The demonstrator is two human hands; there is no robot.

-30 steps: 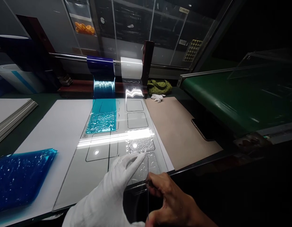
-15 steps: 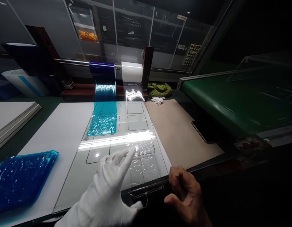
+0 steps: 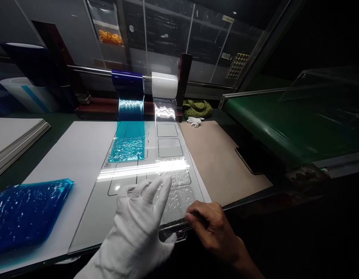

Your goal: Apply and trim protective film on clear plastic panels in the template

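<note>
My left hand [image 3: 141,221], in a white glove, reaches over a clear plate [image 3: 89,217] with dark rectangular outlines. Its fingers are stretched out and its thumb stands apart, beside a small clear panel [image 3: 178,233] that juts past the plate's front edge. My bare right hand [image 3: 213,228] is closed in a pinch at that panel's right side; what lies between its fingertips, if anything, is too small to make out. Clear film [image 3: 179,197] with bubbles lies just beyond my hands. A strip of blue film [image 3: 128,149] lies farther back on the plate.
Blue [image 3: 127,79] and white [image 3: 164,85] film rolls hang on a rod behind. At left lie a blue film-wrapped stack [image 3: 28,217] and a stack of white sheets [image 3: 16,135]. Brown board [image 3: 226,162], a phone [image 3: 249,159] and a green conveyor belt [image 3: 298,128] are at right.
My right hand has moved left and up to the clear panel, and its thumb and fingers have closed into a pinch. My left hand has shifted slightly right, still spread.
</note>
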